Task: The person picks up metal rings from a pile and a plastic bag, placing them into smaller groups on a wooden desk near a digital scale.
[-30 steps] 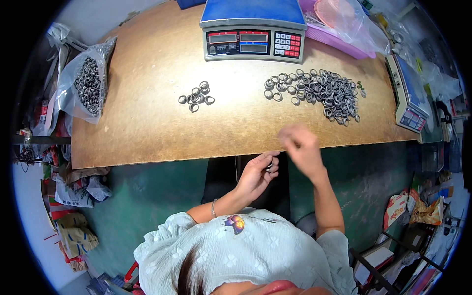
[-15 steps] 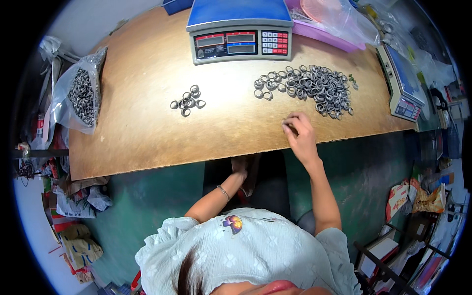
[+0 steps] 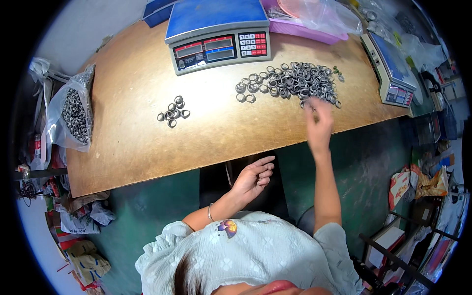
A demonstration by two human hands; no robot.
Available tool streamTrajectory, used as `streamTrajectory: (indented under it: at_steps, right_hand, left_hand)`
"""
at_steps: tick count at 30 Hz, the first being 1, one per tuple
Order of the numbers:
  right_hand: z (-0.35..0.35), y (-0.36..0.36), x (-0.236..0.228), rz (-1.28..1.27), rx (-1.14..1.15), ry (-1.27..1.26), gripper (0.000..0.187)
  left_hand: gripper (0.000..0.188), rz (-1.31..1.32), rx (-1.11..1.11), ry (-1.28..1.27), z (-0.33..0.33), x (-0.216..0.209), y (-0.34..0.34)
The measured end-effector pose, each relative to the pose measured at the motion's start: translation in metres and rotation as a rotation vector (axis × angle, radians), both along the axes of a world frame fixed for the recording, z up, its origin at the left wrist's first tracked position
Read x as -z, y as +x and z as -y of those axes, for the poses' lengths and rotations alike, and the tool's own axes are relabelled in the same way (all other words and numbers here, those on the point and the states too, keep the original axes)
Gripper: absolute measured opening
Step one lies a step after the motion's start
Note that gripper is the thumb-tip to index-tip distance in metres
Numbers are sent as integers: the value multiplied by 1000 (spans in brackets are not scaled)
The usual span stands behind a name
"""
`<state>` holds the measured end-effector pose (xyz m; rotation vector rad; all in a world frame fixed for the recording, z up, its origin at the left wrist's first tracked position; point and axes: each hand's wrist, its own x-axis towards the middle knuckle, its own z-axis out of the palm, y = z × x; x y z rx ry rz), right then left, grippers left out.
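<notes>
A pile of small grey metal rings [image 3: 307,78] spreads over the right half of the wooden table, with a few looser ones at its left edge. My right hand [image 3: 320,120] is over the table's front part, its fingertips at the pile's near edge. Motion blurs those fingers, so their grip does not show. Farther left lies a small cluster of similar rings [image 3: 172,112]. My left hand [image 3: 253,179], a bracelet on its wrist, hovers just off the table's front edge above my lap. Its index finger points right and the others are loosely bent, with nothing visible in them.
Behind the rings stands a blue-topped scale [image 3: 216,32], with a pink basket [image 3: 309,30] beside it. A second scale [image 3: 388,71] sits at the right end. On the left, a clear bag [image 3: 76,110] holds many small grey pieces. A blue bin [image 3: 157,15] is at the back.
My right hand has moved right and away from me to the pile's near edge. My left hand has risen from below the table edge into plain sight. The view has shifted a little.
</notes>
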<state>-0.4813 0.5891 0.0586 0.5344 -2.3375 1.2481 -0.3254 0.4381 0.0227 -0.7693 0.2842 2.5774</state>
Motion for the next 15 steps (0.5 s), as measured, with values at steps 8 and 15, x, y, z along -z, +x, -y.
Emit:
streamTrajectory:
  at_steps: [8,15]
  right_hand:
    - [-13,-47,38,-228,175,371,11]
    - [-14,-37,32,-236,118,458,18]
  left_hand:
    - [36,46,31,39,-14,-6,-5]
    - [35,24,19,35,-19,-3,-9]
